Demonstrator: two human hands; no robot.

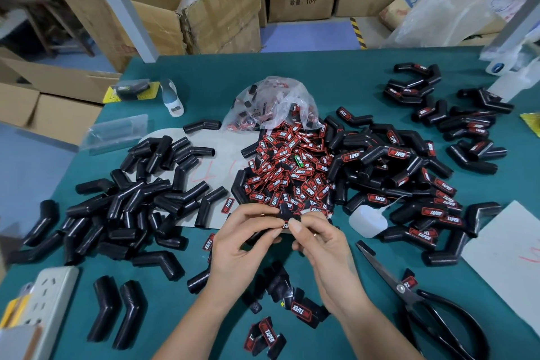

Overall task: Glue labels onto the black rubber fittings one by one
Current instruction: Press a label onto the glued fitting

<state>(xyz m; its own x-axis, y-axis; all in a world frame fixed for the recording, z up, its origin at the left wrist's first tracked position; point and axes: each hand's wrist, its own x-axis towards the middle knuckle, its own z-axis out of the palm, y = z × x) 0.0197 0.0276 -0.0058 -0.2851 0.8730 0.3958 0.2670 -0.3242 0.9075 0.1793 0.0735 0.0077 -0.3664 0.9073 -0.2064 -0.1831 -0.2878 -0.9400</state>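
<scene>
Both hands (285, 228) pinch one small label (285, 224) between fingertips; the plain black fittings (131, 199) lie at nine o'clock, nearer the left hand (242, 238).

Black fittings (122, 207), red-and-black labels (292, 166), teal table (336, 79).

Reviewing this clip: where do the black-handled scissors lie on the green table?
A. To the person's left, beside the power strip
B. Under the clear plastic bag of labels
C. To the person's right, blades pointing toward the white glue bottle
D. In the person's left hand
C: the scissors lie on the table's right side, handles near the bottom edge, blade tips aimed up-left toward the white glue bottle.
</scene>
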